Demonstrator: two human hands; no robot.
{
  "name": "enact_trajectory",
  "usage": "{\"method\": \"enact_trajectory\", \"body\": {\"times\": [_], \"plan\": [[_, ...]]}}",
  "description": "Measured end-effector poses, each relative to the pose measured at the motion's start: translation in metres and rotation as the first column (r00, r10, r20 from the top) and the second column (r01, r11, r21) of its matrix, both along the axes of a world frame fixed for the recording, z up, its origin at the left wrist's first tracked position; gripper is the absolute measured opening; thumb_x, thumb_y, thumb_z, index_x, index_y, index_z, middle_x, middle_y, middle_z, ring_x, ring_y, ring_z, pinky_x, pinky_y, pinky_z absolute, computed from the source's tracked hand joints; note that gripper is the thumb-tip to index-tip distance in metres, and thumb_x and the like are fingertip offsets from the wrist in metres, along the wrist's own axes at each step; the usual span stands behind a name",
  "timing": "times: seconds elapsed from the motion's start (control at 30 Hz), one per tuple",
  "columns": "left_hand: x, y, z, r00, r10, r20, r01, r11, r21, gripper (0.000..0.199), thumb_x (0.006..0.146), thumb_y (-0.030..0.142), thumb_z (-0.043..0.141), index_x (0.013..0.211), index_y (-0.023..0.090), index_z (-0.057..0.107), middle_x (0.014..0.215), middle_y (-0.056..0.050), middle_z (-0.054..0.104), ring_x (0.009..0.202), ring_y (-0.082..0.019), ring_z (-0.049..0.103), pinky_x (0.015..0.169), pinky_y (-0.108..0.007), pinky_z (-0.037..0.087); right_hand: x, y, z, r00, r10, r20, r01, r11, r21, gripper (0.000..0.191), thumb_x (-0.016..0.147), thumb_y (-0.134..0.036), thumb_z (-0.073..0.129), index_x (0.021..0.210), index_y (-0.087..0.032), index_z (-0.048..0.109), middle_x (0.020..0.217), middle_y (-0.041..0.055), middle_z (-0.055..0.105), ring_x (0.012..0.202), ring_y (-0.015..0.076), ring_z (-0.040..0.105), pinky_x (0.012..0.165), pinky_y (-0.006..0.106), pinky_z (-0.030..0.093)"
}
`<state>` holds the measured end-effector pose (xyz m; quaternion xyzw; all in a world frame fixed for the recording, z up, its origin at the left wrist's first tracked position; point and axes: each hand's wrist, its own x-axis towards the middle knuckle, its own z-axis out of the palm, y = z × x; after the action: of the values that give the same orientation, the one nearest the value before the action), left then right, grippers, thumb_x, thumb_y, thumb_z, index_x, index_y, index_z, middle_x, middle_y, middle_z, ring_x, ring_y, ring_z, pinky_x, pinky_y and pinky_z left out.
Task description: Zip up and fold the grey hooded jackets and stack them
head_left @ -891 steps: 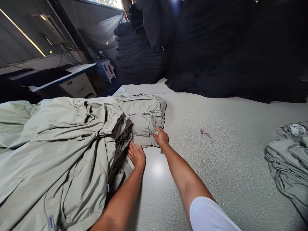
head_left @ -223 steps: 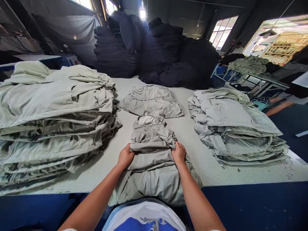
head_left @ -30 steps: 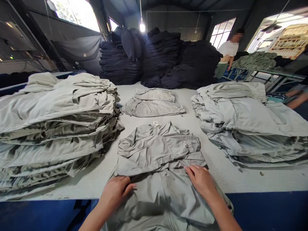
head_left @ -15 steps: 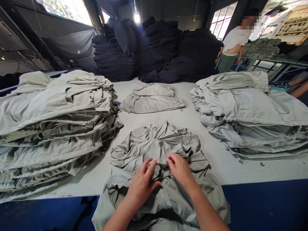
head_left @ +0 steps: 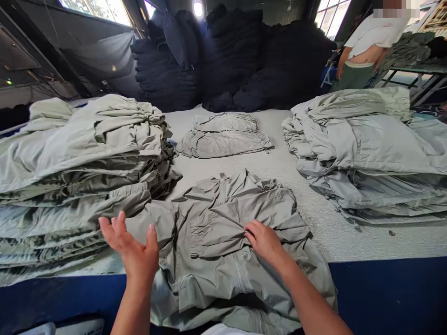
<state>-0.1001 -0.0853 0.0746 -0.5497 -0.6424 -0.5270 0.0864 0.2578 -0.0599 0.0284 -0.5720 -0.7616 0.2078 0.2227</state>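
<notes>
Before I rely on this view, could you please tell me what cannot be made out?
Head view:
Garment: underside, hidden by its own fabric.
Left stack, right stack: outer ends, cut by side edges.
Dark pile: separate pieces, lost in shadow.
Standing person: head, blurred at top edge.

Beyond the left hand (head_left: 131, 246), a grey sheet (head_left: 104, 53) is hanging in folds beneath a bright window (head_left: 101, 8). Straight ahead of the hands, tall stacks of dark cloth (head_left: 233, 60) are standing at the far side of the pale table (head_left: 293, 186), and a lamp (head_left: 198, 9) is glowing above them. Well past the right hand (head_left: 263, 239), a person (head_left: 375, 39) in a white top is standing near a far table (head_left: 424, 70), which is bearing a greenish heap (head_left: 407, 49). Nearer than the hands, blue flooring (head_left: 391, 293) is showing below the table's edge.
</notes>
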Motion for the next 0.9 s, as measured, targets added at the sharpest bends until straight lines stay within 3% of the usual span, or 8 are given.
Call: {"method": "enact_trajectory", "body": {"times": [0.13, 0.23, 0.3, 0.37, 0.47, 0.57, 0.73, 0.9], "plan": [[0.012, -0.003, -0.006, 0.962, -0.114, -0.247, 0.089, 0.990, -0.112, 0.045, 0.100, 0.028, 0.062, 0.145, 0.023, 0.059, 0.170, -0.018, 0.038, 0.161, -0.036, 0.032, 0.131, -0.066, 0.018, 0.032, 0.016, 0.032, 0.833, -0.294, -0.469, 0.427, 0.880, 0.207, 0.015, 0.098, -0.033, 0.055, 0.102, -0.022, 0.064, 0.089, 0.0036, 0.067, 0.077, 0.0189, 0.065, 0.072, 0.031, 0.055], [0.027, -0.001, -0.014, 0.908, -0.261, -0.326, 0.181, 0.949, -0.257, 0.026, 0.102, 0.022, 0.055, 0.119, 0.028, 0.074, 0.144, -0.010, 0.070, 0.151, -0.034, 0.049, 0.128, -0.075, -0.002, 0.052, 0.021, 0.070, 0.643, -0.310, -0.700, 0.737, 0.497, 0.457, 0.028, 0.099, -0.040, 0.057, 0.121, -0.021, 0.059, 0.120, 0.0121, 0.065, 0.106, 0.0250, 0.067, 0.092, 0.043, 0.058], [0.036, 0.005, -0.016, 0.876, -0.341, -0.340, 0.245, 0.923, -0.296, 0.026, 0.103, 0.022, 0.054, 0.113, 0.028, 0.077, 0.133, -0.008, 0.076, 0.145, -0.033, 0.056, 0.128, -0.074, -0.008, 0.052, 0.022, 0.087, 0.712, -0.275, -0.645, 0.700, 0.337, 0.629, 0.035, 0.098, -0.036, 0.061, 0.129, -0.021, 0.058, 0.140, 0.0175, 0.056, 0.130, 0.0315, 0.058, 0.109, 0.055, 0.050], [0.048, 0.018, -0.012, 0.844, -0.423, -0.329, 0.313, 0.888, -0.338, 0.027, 0.103, 0.025, 0.053, 0.115, 0.028, 0.077, 0.133, -0.008, 0.077, 0.143, -0.031, 0.058, 0.130, -0.071, -0.002, 0.041, 0.027, 0.091, 0.862, -0.235, -0.450, 0.507, 0.450, 0.735, 0.033, 0.098, -0.030, 0.061, 0.130, -0.022, 0.062, 0.141, 0.0181, 0.058, 0.138, 0.0332, 0.053, 0.118, 0.058, 0.043], [0.071, 0.056, -0.001, 0.782, -0.544, -0.305, 0.371, 0.799, -0.473, 0.029, 0.102, 0.027, 0.055, 0.123, 0.028, 0.075, 0.141, -0.010, 0.072, 0.143, -0.033, 0.057, 0.129, -0.072, 0.012, 0.008, 0.053, 0.078, 0.990, -0.011, -0.141, 0.098, 0.774, 0.626, 0.028, 0.101, -0.026, 0.055, 0.123, -0.023, 0.072, 0.134, 0.0158, 0.067, 0.137, 0.0311, 0.055, 0.121, 0.055, 0.042], [0.100, 0.111, 0.008, 0.771, -0.575, -0.274, 0.341, 0.736, -0.585, 0.032, 0.101, 0.023, 0.057, 0.128, 0.028, 0.073, 0.150, -0.013, 0.065, 0.144, -0.036, 0.055, 0.125, -0.074, 0.024, -0.024, 0.099, 0.062, 0.988, 0.157, 0.004, -0.143, 0.887, 0.440, 0.031, 0.102, -0.028, 0.055, 0.124, -0.023, 0.076, 0.141, 0.0145, 0.067, 0.141, 0.0302, 0.052, 0.121, 0.056, 0.041], [0.133, 0.192, -0.005, 0.888, -0.434, -0.152, 0.260, 0.747, -0.612, 0.039, 0.102, 0.019, 0.054, 0.139, 0.018, 0.067, 0.155, -0.021, 0.058, 0.144, -0.033, 0.055, 0.122, -0.057, 0.039, -0.039, 0.170, 0.045, 0.998, -0.062, -0.011, 0.063, 0.968, 0.244, 0.028, 0.100, -0.025, 0.059, 0.120, -0.019, 0.077, 0.138, 0.0141, 0.069, 0.133, 0.0247, 0.056, 0.119, 0.041, 0.042], [0.130, 0.203, -0.054, 0.921, -0.378, -0.094, 0.260, 0.776, -0.574, 0.037, 0.102, 0.023, 0.055, 0.136, 0.014, 0.066, 0.147, -0.020, 0.064, 0.140, -0.031, 0.057, 0.119, -0.047, 0.044, -0.006, 0.189, 0.010, 0.936, -0.352, -0.005, 0.349, 0.926, 0.146, 0.035, 0.099, -0.030, 0.058, 0.125, -0.010, 0.071, 0.123, 0.0202, 0.069, 0.101, 0.0248, 0.068, 0.097, 0.038, 0.053]]}}
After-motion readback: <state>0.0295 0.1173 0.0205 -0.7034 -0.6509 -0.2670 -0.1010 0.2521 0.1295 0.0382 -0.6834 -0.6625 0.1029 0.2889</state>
